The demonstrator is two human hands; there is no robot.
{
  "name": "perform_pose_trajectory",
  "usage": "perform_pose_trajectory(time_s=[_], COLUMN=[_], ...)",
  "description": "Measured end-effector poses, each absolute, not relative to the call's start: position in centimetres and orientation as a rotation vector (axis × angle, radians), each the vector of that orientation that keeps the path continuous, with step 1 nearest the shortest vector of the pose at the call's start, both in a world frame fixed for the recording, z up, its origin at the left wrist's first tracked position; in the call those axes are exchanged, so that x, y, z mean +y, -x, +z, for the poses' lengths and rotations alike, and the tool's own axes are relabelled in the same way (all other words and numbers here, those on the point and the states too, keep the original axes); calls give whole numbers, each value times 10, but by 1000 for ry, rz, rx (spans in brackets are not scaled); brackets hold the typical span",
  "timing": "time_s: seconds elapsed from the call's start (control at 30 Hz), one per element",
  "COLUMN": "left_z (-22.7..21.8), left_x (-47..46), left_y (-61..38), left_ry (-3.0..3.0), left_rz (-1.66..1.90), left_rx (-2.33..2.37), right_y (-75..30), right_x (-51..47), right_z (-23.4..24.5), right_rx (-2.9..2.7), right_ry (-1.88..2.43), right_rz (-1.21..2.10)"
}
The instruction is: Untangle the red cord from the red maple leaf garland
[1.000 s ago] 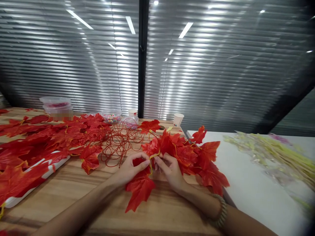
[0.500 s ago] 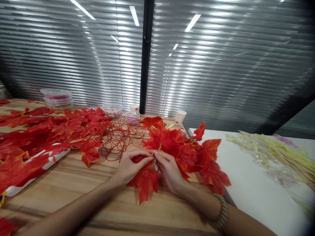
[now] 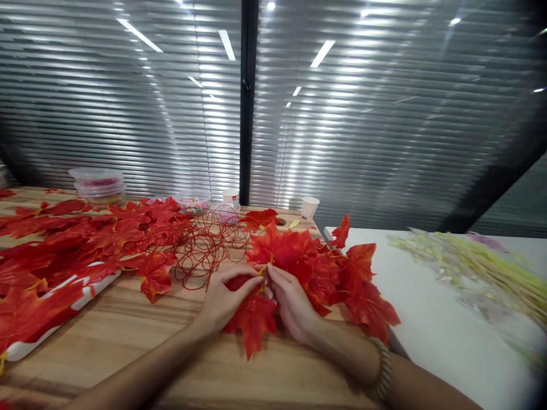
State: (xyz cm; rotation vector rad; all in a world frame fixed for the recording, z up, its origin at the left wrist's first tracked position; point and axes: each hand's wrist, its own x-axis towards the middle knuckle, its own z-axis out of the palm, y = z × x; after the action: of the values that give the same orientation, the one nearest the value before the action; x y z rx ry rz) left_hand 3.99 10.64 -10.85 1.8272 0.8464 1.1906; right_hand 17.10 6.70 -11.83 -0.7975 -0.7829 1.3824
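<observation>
My left hand (image 3: 226, 299) and my right hand (image 3: 290, 302) meet at the middle of a wooden table (image 3: 128, 336), fingers pinched together on the yellowish stem of a red artificial maple leaf (image 3: 254, 322) that lies under both hands. A bunch of the same red leaves (image 3: 325, 267) spreads just beyond and to the right of my right hand. A tangle of thin red wire (image 3: 205, 247) lies behind my left hand. My right wrist wears a beaded bracelet (image 3: 384, 370).
A big heap of red leaves (image 3: 64, 245) covers a white tray (image 3: 92, 287) at the left. Clear plastic tubs (image 3: 100, 185), a bowl of coloured beads (image 3: 194, 202) and two paper cups (image 3: 308, 208) stand by the blinds. Pale yellow-green stems (image 3: 478, 267) lie on a white table (image 3: 431, 336) at right.
The leaf in my hands has dropped from hanging below my fingers to lying flat on the table. My hands have closed in over it and moved slightly down.
</observation>
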Motion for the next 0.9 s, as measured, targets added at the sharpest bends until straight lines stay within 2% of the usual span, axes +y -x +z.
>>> perform_pose_trajectory(time_s=[0.3, 0.9], left_z=[-112, -114], left_x=[107, 109], left_y=[-40, -41], left_ry=[-1948, -1929], left_rz=[1197, 1250], left_rx=[789, 791], right_y=[-168, -169], right_x=[68, 67], right_z=[-118, -117], right_rx=[-686, -703], right_ry=[773, 771], right_rz=[1484, 1480])
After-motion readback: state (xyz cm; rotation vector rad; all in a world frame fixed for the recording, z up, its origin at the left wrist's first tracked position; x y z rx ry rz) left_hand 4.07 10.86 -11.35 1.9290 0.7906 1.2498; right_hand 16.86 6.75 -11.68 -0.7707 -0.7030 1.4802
